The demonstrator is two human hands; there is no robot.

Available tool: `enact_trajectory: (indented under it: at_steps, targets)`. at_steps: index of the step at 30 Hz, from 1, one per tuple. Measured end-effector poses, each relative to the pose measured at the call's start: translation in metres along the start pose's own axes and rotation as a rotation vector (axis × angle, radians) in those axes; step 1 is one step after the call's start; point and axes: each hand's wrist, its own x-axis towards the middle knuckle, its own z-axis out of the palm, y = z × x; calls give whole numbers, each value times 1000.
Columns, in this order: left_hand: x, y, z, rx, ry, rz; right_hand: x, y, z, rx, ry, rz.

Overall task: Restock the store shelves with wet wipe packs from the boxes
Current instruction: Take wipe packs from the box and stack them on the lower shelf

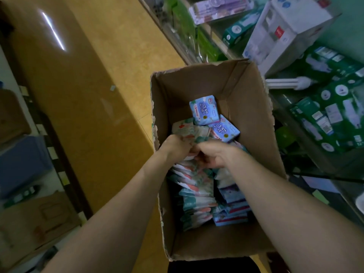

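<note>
Reaching into box (197, 79): left grip (174, 147), right grip (213, 154) grasping wipe packs (183, 128); likely soft, light, slippery, so hold mid-body.

Two bare forearms (275, 196), uncovered along all the length in view, from the wrists back to where the picture cuts them off. Smooth in outline, and drawn thicker toward the wearer by the wide lens. Bare left hand (175, 146), only its back and wrist showing, fingers hidden. Bare right hand (212, 154), showing a broad back and a row of knuckles, its fingertips blurred. Between the arms, at the bottom of the view, a strip of black clothing (213, 265), plain and dark; cannot tell which garment.
</note>
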Motion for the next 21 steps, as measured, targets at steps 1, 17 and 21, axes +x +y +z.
enact_trajectory:
  at_steps: [1, 17, 21]
  targets:
    - [-3, 2, -2, -9, 10, -18, -3, 0, -9, 32, 7, 15]
    - [9, 17, 12, -488, 364, -115, 28, -28, -1, 287, 342, -221]
    - [2, 19, 9, -435, 515, 21, 54, -37, -1, -88, 556, -247]
